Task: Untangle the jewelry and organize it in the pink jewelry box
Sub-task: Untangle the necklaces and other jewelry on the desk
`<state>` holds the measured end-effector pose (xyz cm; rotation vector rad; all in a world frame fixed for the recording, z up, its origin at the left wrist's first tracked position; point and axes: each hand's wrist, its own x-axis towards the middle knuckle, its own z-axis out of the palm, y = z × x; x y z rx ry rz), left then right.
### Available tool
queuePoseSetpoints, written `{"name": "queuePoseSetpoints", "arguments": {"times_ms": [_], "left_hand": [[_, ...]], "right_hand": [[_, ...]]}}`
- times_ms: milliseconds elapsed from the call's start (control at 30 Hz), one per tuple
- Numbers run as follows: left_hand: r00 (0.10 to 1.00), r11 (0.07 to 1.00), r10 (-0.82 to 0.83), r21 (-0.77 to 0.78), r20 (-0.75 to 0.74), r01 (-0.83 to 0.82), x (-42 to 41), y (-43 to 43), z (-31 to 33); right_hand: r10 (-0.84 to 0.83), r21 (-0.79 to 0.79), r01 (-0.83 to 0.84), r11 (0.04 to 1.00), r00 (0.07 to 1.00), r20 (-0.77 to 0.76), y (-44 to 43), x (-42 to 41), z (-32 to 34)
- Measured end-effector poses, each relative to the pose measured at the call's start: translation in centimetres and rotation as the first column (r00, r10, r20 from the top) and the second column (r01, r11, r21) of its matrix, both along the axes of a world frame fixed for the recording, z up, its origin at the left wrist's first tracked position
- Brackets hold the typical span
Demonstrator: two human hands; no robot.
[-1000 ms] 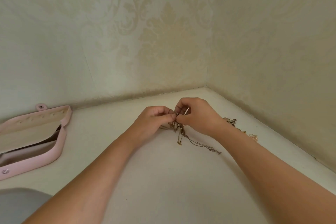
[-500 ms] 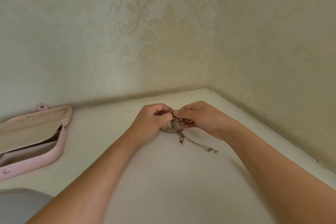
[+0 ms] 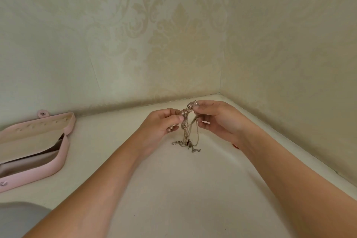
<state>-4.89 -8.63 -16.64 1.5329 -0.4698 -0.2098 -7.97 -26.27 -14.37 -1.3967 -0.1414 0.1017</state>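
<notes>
A tangle of thin gold and silver chains point(image 3: 187, 131) hangs between my two hands above the white tabletop, its loose ends trailing onto the surface. My left hand point(image 3: 162, 123) pinches one side of the tangle between thumb and fingers. My right hand point(image 3: 216, 120) pinches the top of the tangle a little higher, near a small clasp. The pink jewelry box point(image 3: 58, 158) lies open at the far left, with a cream lining and a row of small hooks in its lid.
The white table point(image 3: 173, 189) sits in a corner of two walls with cream damask wallpaper, right behind and to the right of my hands. A grey shape point(image 3: 17, 218) shows at the bottom left. A small red thing point(image 3: 235, 146) peeks out under my right wrist.
Both hands have lifted the tangle off the table and moved a little apart, so the chains now hang down between them. The jewelry beside my right forearm is no longer visible.
</notes>
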Motion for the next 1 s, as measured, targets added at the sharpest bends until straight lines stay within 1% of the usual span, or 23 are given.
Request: {"name": "queuePoseSetpoints", "arguments": {"times_ms": [67,167,267,367,467,567,667,767,900,1000], "left_hand": [[1.0,1.0,-0.006,-0.006,-0.009,0.006,0.1,0.1,0.0],[0.998,0.998,-0.046,-0.046,-0.053,0.044,0.2,0.2,0.1],[0.979,0.98,-0.155,-0.148,-0.135,0.135,0.2,0.3,0.2],[0.943,0.933,-0.251,-0.314,-0.216,0.177,0.2,0.6,0.6],[0.915,0.861,-0.3,-0.49,-0.269,0.138,0.5,0.8,0.9],[0.9,0.792,-0.338,-0.6,-0.275,0.114,0.6,0.9,0.9],[0.913,0.763,-0.323,-0.639,-0.248,0.096,0.4,1.1,1.3],[0.915,0.721,-0.255,-0.692,-0.311,-0.035,-0.1,1.1,1.9],[0.896,0.678,-0.252,-0.728,-0.367,-0.107,0.1,1.1,2.1],[0.895,0.701,-0.231,-0.703,-0.381,-0.118,0.5,1.5,1.9]], "right_hand": [[0.037,0.062,-0.034,0.998,0.998,-0.058,0.0,-0.1,0.0],[0.072,0.08,-0.064,0.995,0.992,-0.107,0.1,-0.1,-0.1],[0.083,0.08,-0.076,0.994,0.992,-0.093,0.3,-0.1,0.0],[0.072,0.108,-0.064,0.992,0.995,-0.072,0.4,-0.2,0.2],[0.079,0.127,-0.073,0.989,0.996,-0.045,0.3,-0.3,0.4],[0.054,0.089,-0.053,0.995,0.998,-0.016,0.4,-0.3,0.3],[0.031,0.093,-0.031,0.995,1.0,-0.003,0.2,-0.2,0.2],[0.049,0.154,-0.046,0.987,0.999,-0.016,-0.1,-0.2,0.2],[0.015,0.251,-0.002,0.968,0.999,-0.048,-0.3,-0.2,0.2],[-0.028,0.288,0.042,0.957,0.998,-0.051,-0.8,-0.1,0.3]]}}
